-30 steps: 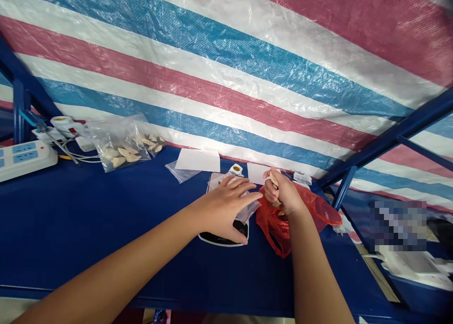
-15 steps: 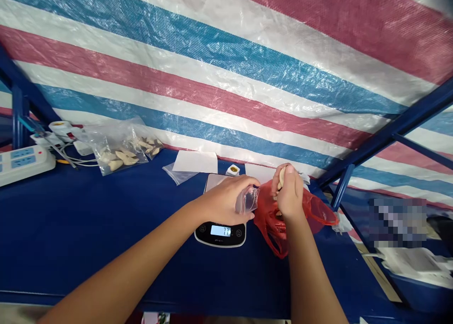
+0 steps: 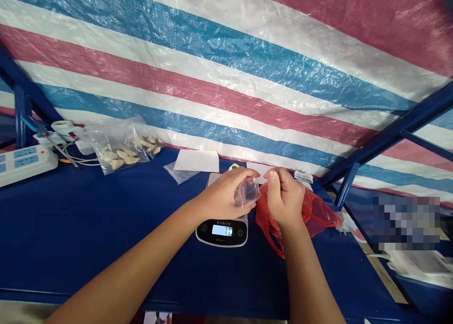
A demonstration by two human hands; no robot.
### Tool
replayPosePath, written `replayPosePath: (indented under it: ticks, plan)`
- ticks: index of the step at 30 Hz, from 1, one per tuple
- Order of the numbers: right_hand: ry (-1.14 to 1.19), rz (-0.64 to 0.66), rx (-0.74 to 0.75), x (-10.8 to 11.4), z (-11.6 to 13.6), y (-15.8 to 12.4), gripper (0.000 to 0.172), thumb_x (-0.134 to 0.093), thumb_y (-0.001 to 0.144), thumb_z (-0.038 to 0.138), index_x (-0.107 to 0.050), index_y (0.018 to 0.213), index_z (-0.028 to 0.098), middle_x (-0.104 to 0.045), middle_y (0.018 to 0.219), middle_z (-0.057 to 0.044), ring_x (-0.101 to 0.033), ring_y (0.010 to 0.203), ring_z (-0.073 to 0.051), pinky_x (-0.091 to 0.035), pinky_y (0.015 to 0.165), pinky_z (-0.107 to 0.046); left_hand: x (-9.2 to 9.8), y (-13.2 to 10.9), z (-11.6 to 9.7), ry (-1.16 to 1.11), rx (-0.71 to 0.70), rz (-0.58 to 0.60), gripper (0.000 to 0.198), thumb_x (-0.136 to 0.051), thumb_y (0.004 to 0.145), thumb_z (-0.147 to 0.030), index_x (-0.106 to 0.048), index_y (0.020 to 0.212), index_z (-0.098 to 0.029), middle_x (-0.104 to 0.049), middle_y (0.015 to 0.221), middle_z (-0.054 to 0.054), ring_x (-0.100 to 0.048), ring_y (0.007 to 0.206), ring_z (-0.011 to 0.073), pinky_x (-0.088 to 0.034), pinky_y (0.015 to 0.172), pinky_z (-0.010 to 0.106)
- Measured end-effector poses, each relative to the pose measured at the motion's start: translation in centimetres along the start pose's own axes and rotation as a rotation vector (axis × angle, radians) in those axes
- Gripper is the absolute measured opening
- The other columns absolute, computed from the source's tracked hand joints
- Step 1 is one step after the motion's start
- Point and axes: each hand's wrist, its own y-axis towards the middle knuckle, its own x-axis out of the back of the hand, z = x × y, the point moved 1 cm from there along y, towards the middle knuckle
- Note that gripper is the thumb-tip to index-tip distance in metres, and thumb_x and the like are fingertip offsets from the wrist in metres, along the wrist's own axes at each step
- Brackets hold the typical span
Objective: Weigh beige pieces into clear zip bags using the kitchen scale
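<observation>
My left hand (image 3: 226, 196) curls around a clear plastic bag (image 3: 247, 191), whose mouth faces right, above a kitchen scale (image 3: 222, 239). The scale's lit display reads about 7.7. Just right of the bag's mouth, my right hand (image 3: 286, 194) is closed in a fist over a red plastic bag (image 3: 267, 220). Pale dried slices showed in that fist a moment ago; now the fingers hide them.
Clear bags of pale slices (image 3: 123, 156) lie at the back left, beside a white power strip (image 3: 28, 163) and cables. White paper (image 3: 197, 161) rests on a flat clear bag behind the scale. A striped tarp (image 3: 212, 78) hangs behind the blue table (image 3: 106, 229).
My right hand has moved slightly left toward the clear bag's mouth and turned, so the pale slices are now out of sight. The left hand stays in nearly the same place.
</observation>
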Motion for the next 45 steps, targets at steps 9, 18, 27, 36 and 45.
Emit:
replayPosePath:
  ticks: [9, 18, 27, 36, 45]
  plan:
    - [-0.051, 0.012, -0.237, -0.6, -3.2, 0.2, 0.044, -0.042, 0.106, 0.048, -0.064, 0.077, 0.022, -0.063, 0.064, -0.002, -0.059, 0.062, -0.019, -0.039, 0.065, -0.031, 4.7, -1.9, 0.9, 0.137, 0.028, 0.180, 0.086, -0.085, 0.077, -0.048, -0.049, 0.155, -0.034, -0.055, 0.157, 0.010, -0.053, 0.144, 0.0323, -0.045, 0.119, 0.050]
    - [-0.046, 0.349, -0.657, -1.0, -6.6, 0.4, 0.056, -0.045, 0.095, 0.072, -0.054, 0.065, 0.025, -0.056, 0.063, -0.001, -0.054, 0.067, -0.022, -0.037, 0.067, -0.034, 8.2, -6.5, 11.1, 0.302, 0.496, -0.403, 0.027, -0.056, 0.088, -0.046, -0.068, 0.090, -0.022, -0.077, 0.092, 0.006, -0.069, 0.081, 0.0203, -0.056, 0.081, 0.035]
    - [0.077, 0.608, -0.891, 0.5, -7.2, 0.1, 0.035, -0.068, 0.084, 0.057, -0.057, 0.084, 0.024, -0.043, 0.057, 0.009, -0.037, 0.048, -0.012, -0.029, 0.047, -0.026, 7.8, -6.5, 12.6, 0.334, 0.520, -0.292, 0.021, -0.057, 0.083, -0.040, -0.068, 0.088, -0.023, -0.076, 0.090, 0.005, -0.067, 0.077, 0.0194, -0.052, 0.075, 0.032]
    - [0.287, 0.831, -0.975, 1.9, -8.3, -0.4, 0.021, -0.068, 0.081, 0.039, -0.058, 0.072, 0.023, -0.048, 0.060, 0.007, -0.038, 0.043, -0.010, -0.031, 0.040, -0.024, 7.7, -6.6, 13.1, 0.338, 0.574, -0.288, 0.022, -0.058, 0.081, -0.040, -0.070, 0.089, -0.023, -0.077, 0.091, 0.005, -0.068, 0.080, 0.0206, -0.053, 0.077, 0.034]
    - [0.324, 1.090, -0.887, 2.2, -7.8, -0.4, 0.020, -0.075, 0.074, 0.031, -0.071, 0.091, 0.022, -0.049, 0.056, 0.009, -0.034, 0.039, -0.008, -0.019, 0.040, -0.021, 7.7, -6.6, 13.1, 0.324, 0.588, -0.270, 0.022, -0.057, 0.082, -0.040, -0.071, 0.089, -0.023, -0.077, 0.091, 0.003, -0.068, 0.081, 0.0198, -0.052, 0.078, 0.034]
